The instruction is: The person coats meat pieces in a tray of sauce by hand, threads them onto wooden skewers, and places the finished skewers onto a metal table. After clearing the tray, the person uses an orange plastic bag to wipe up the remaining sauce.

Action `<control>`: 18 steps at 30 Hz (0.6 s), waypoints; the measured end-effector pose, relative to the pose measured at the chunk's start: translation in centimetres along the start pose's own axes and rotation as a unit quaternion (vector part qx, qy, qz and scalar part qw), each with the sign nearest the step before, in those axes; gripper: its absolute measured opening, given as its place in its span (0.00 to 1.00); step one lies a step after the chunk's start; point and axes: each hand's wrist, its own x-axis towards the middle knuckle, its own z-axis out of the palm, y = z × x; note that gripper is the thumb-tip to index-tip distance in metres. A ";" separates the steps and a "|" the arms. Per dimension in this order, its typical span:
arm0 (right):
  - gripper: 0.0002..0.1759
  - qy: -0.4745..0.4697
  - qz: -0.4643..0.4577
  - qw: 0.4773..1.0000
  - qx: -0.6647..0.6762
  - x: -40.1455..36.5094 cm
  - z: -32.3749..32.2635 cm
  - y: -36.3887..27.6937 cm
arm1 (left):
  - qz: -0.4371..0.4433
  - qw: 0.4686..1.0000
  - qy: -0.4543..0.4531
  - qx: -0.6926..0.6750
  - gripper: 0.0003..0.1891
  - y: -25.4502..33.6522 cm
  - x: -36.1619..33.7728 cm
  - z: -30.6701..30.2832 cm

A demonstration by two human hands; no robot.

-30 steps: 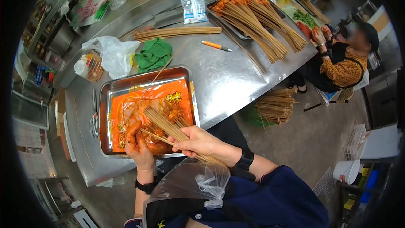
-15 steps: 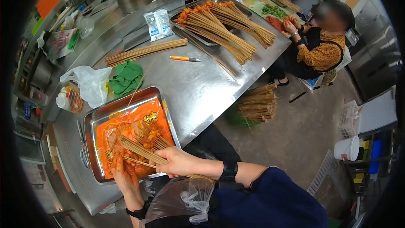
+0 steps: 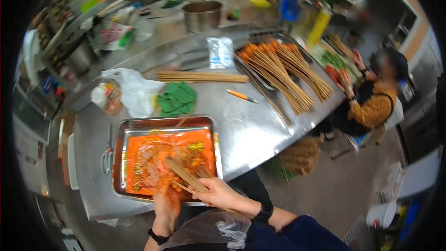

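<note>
My right hand (image 3: pixel 222 193) is closed round a bundle of thin wooden skewers (image 3: pixel 186 174) above the near edge of a metal tray (image 3: pixel 120 151). One single skewer sticks out of this bundle toward my left hand (image 3: pixel 166 202). The sauce-smeared fingers of the left are bent together at the near side of the tray; what they pinch is blurred. Orange-red marinated pieces (image 3: pixel 155 162), which look like meat in sauce, lie in the tray on an orange printed sheet. More skewers (image 3: pixel 204 172) rest in the tray beyond the right hand.
Finished skewers (image 3: pixel 278 74) fill a tray at the back right. Loose skewers (image 3: pixel 202 77), a green cloth (image 3: pixel 177 98), an orange pen (image 3: pixel 241 96), a bottle (image 3: pixel 106 96), a plastic bag (image 3: pixel 132 90) and scissors (image 3: pixel 107 160) lie around. A co-worker (image 3: pixel 374 100) sits at the right end.
The camera view has swung, so the table and tray sit further right and lower in the picture. Both hands remain close together at the tray; the right still grips the skewers.
</note>
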 end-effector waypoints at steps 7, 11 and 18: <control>0.14 0.019 0.026 0.997 0.064 -0.1 -0.2 -0.9 | -0.005 0.997 -0.049 0.058 0.11 0.7 1.0 0.5; 0.14 0.044 0.026 0.997 0.049 -0.3 0.0 -1.3 | -0.006 0.997 -0.037 0.063 0.11 1.4 0.8 1.1; 0.14 0.062 0.002 0.993 0.104 -0.6 -0.6 -0.6 | -0.013 0.997 -0.067 0.035 0.11 1.4 0.3 0.7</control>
